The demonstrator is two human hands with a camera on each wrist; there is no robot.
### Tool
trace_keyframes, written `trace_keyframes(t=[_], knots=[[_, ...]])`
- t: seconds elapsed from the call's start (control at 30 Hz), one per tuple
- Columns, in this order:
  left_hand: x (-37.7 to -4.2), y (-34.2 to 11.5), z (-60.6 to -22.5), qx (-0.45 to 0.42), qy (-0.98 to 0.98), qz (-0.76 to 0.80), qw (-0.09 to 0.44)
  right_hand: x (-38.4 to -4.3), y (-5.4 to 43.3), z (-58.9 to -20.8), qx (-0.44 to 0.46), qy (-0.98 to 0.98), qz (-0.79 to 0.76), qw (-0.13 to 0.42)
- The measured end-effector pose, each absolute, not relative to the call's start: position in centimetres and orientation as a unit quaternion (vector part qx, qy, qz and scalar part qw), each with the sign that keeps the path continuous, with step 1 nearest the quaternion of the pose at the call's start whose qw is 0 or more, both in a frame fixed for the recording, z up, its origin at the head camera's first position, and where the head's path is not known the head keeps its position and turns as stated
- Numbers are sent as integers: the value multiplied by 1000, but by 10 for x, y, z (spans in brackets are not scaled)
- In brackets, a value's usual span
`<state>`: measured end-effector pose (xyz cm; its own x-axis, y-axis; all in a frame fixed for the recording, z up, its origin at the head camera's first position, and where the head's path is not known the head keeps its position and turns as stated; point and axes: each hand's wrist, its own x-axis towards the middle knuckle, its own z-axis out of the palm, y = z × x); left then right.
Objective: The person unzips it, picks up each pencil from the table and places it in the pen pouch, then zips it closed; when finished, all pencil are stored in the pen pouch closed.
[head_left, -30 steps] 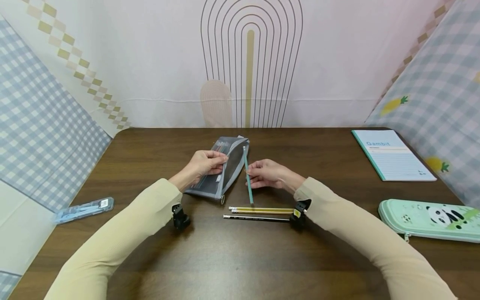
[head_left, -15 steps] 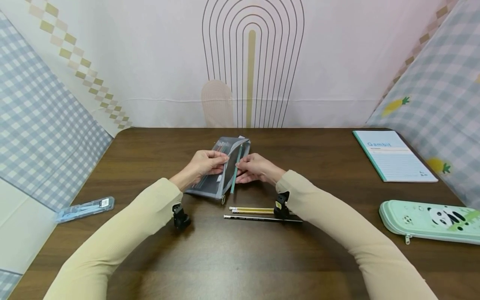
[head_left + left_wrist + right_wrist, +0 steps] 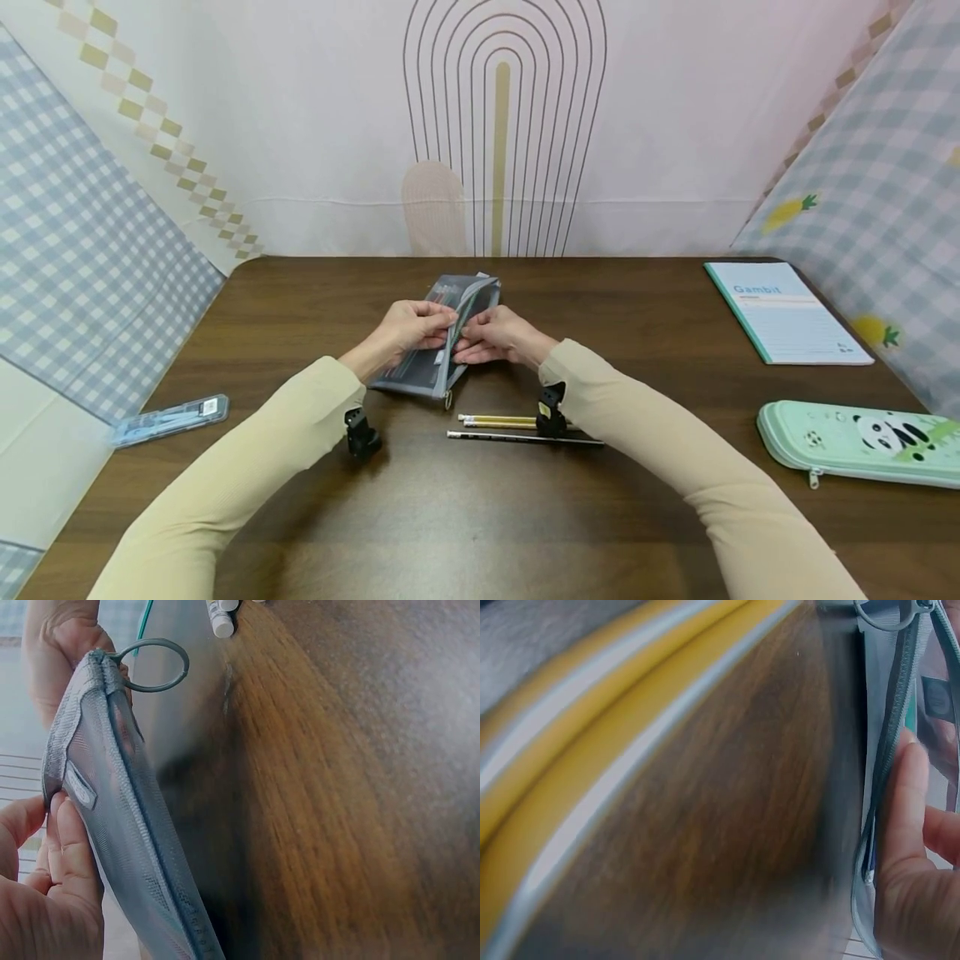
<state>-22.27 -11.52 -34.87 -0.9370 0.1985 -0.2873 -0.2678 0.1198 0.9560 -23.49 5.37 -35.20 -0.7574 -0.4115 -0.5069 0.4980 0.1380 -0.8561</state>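
My left hand (image 3: 408, 327) pinches the near-left edge of a grey mesh zip pouch (image 3: 420, 377) between thumb and fingers, holding its mouth apart. At that mouth, my right hand (image 3: 498, 335) holds a teal pencil, its fingertips against the zip edge. Only a green sliver of the pencil (image 3: 910, 716) shows in the right wrist view; the rest is hidden by the pouch and fingers. A round zip ring (image 3: 157, 666) hangs at the pouch's near corner. In front of the pouch lie yellow pencils (image 3: 498, 422) and a black pencil (image 3: 487, 437), partly under the right wrist.
A mint panda pencil case (image 3: 862, 442) lies on the right, with a notebook (image 3: 795, 312) behind it. Far left is a clear blue flat case (image 3: 172, 418). Hanging cloth closes off the brown table (image 3: 637, 283) at the back and sides.
My right hand has moved left with the teal pencil, from beside the pouch into its mouth. The pencil has gone mostly out of sight. My left hand has stayed put.
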Motion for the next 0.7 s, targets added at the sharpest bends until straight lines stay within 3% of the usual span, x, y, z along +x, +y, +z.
trace_keyframes(t=[0.43,0.7], knots=[[-221,-114,-352,-22,724,667,174,-218,95,-350,-39,690,-640,336],[-221,-114,-352,-17,723,669,174,-203,138,-357,-136,744,-536,374]])
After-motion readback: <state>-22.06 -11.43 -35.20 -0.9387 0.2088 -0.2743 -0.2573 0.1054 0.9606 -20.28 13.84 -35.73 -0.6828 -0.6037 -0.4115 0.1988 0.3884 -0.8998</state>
